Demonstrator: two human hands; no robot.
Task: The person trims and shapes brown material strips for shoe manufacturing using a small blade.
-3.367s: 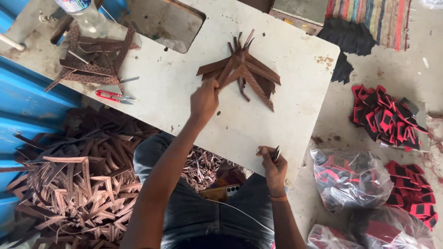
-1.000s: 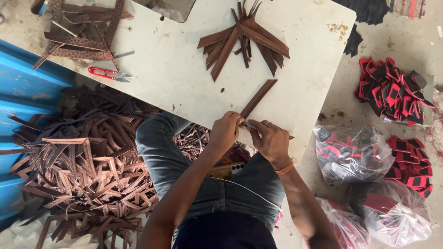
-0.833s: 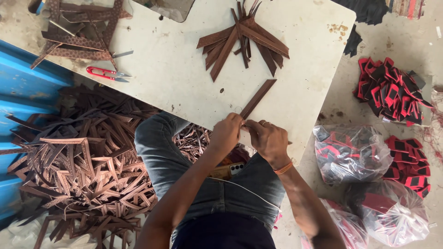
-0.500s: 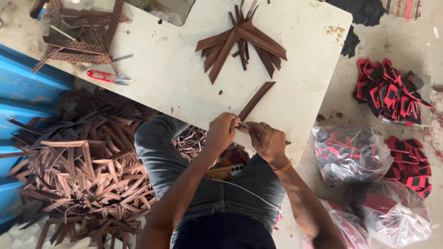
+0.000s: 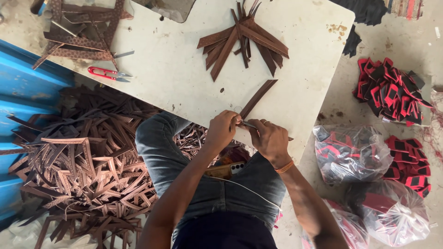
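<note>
My left hand (image 5: 221,130) pinches the near end of a long brown leather strip (image 5: 258,97) that lies slanted on the white table (image 5: 175,74). My right hand (image 5: 270,139) grips a thin metal tool (image 5: 249,124) whose tip meets the strip's end beside my left fingers. A fan-shaped pile of brown strips (image 5: 244,39) rests farther up the table.
Red-handled snips (image 5: 105,73) and patterned brown strips (image 5: 80,30) lie at the table's left. A big heap of brown strips (image 5: 78,161) fills the floor at left. Red-and-black pieces (image 5: 390,90) and clear bags (image 5: 350,152) of them sit on the floor at right.
My left hand came back from the far pile with one strip to the table's near edge. My right hand rose to meet it, and both now work at the strip's end.
</note>
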